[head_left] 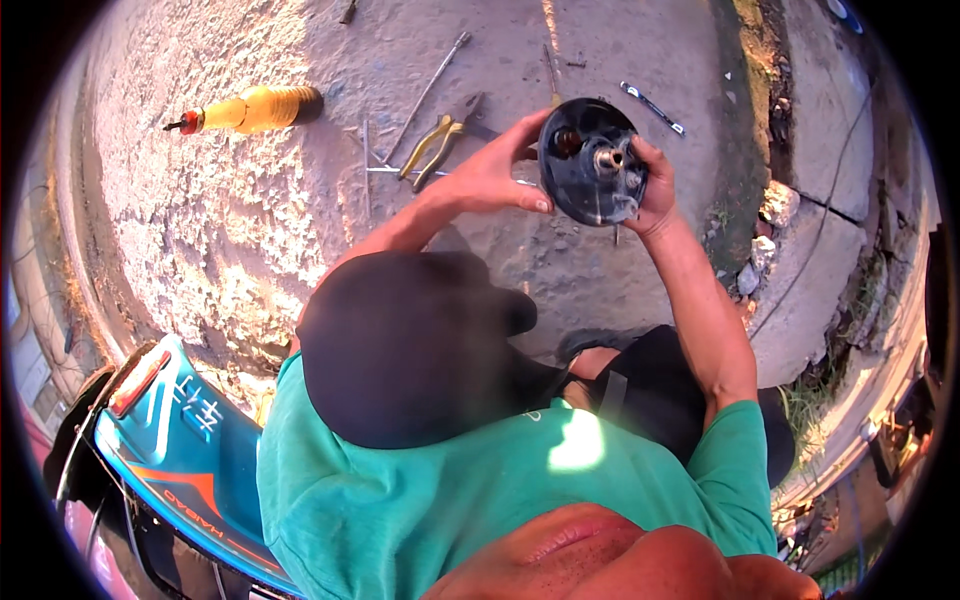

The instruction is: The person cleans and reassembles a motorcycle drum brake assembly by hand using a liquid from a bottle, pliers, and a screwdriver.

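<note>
A black round metal part (590, 195), like a brake drum plate, is held up over the ground between my hands. A short metal stub sticks out near its middle, with a dark round hole beside it. My right hand (654, 190) grips the right rim, fingers bent onto the edge. At the left rim is my left hand (495, 172), its fingers reaching behind the part and its thumb stretched along the near side. Just beyond my left hand lie pliers with yellow handles (433, 148) and a long metal T-bar wrench (428, 95).
A yellow bottle (260, 108) with a red cap lies on the rough concrete at left. A small wrench (652, 108) lies beyond the part, at right. Broken slabs and stones (762, 252) line the right side. A blue vehicle panel (190, 450) stands at lower left.
</note>
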Motion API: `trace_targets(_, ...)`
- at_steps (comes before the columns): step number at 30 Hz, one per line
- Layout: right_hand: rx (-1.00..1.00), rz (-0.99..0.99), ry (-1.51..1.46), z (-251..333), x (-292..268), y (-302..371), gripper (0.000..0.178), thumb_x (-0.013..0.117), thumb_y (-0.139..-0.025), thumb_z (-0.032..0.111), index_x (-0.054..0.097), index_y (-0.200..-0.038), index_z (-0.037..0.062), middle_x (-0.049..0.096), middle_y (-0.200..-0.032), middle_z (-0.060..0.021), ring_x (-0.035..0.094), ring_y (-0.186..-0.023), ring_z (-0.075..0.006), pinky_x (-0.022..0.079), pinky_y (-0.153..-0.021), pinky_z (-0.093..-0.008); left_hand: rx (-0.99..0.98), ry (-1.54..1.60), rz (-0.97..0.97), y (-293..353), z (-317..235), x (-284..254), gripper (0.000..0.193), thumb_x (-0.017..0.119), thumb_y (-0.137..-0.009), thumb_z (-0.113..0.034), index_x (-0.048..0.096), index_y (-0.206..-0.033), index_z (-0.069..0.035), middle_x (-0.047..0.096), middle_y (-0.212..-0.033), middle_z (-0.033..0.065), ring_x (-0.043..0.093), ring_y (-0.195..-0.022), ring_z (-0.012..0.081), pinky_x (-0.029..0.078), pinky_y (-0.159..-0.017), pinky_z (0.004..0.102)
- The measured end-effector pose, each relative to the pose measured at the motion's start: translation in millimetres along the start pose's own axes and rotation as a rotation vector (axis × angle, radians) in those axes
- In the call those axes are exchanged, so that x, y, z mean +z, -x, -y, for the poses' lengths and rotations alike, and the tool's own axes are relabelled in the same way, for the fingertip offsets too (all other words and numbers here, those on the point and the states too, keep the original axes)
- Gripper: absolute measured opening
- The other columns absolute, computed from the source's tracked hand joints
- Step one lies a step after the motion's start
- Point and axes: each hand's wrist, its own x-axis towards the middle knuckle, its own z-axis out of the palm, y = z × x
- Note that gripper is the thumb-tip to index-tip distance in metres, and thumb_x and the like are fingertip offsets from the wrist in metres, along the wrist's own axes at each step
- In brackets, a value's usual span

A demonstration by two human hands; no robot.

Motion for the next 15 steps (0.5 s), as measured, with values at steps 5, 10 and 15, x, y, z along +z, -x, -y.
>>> trace_targets(5,-0.184,0.021,-0.006,52.1,-24.0,22.7,0.055,0.063,-0.100,0.034,0.056,-0.144,0.0016,0.066,-0.139,-0.0168,0.062,-0.129,-0.0329,0.043,-0.118,-0.0528,-0.264,-0.323,-0.114,-19.2,-3.5,-33.2,0.057,0.081,-0.090,-0.025,0.063,-0.139,-0.001,0.068,-0.133,0.0114,0.067,-0.115,0.0206,0.053,-0.103,0.0365)
trace_targets(10,-0.364,-0.143,0.134,100.7,-37.8,40.6,0.050,0.065,-0.099,0.025,0.057,-0.143,0.0018,0.065,-0.141,-0.0155,0.061,-0.131,-0.0309,0.041,-0.120,-0.0510,-0.216,-0.780,-0.468,-32.9,-2.2,-90.7,0.028,0.070,-0.096,-0.024,0.076,-0.115,-0.004,0.078,-0.106,0.0103,0.072,-0.095,0.0191,0.056,-0.085,0.0332)
trace_targets(15,-0.488,-0.232,0.134,113.4,-26.3,54.8,0.049,0.067,-0.098,0.023,0.058,-0.141,0.0029,0.065,-0.141,-0.0136,0.060,-0.132,-0.0304,0.040,-0.120,-0.0513,-0.178,-1.211,-0.514,-23.4,4.2,-92.5,0.041,0.074,-0.091,-0.035,0.074,-0.119,-0.006,0.073,-0.113,0.0174,0.071,-0.103,0.0331,0.055,-0.089,0.0424)
